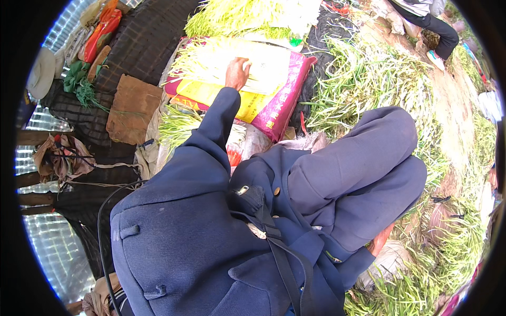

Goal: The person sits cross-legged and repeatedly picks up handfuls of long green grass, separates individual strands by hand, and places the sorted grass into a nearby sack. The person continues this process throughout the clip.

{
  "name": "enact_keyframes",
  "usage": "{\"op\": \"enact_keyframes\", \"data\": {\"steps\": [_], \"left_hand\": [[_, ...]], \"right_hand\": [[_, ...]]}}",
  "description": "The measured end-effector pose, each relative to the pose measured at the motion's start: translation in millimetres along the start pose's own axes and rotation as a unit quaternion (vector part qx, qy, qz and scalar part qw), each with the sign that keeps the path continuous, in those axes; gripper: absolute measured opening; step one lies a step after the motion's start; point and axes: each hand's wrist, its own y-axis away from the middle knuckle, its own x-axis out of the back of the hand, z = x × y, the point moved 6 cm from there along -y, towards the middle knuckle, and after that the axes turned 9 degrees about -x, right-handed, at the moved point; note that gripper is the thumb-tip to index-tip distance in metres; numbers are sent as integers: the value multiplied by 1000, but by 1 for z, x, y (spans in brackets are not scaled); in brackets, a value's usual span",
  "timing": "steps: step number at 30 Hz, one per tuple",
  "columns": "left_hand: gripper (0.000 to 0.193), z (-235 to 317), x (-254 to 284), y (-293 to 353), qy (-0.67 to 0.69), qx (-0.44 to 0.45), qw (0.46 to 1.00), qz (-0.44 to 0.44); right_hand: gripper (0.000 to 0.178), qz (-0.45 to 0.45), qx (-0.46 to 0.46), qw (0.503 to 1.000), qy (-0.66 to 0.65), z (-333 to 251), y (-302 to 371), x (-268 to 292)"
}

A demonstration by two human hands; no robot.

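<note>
My left hand lies over a layer of slender, pale yellow-green stalks on a magenta-and-yellow printed sack. The stalks run roughly crosswise in the view, their loose tips left of my fingers; this hand is the nearer. The left arm, in a navy cloth sleeve, extends outward, back of the hand uppermost. I cannot tell whether either hand's fingers grip anything; my right hand is mostly hidden beyond my dark grey-blue trousers.

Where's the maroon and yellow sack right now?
In the head view, the maroon and yellow sack lies at upper centre, under pale stalks and the left hand, with the loose green heap to its right.
</note>
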Motion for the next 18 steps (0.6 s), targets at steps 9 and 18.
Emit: {"op": "enact_keyframes", "data": {"steps": [9,18], "left_hand": [[47,40,-73,30,-46,-94,976,-192],[45,33,-92,31,-55,14,995,-81]], "right_hand": [[44,18,-12,1000,15,-4,6,-10],[36,33,-8,999,21,-9,14,-21]]}}
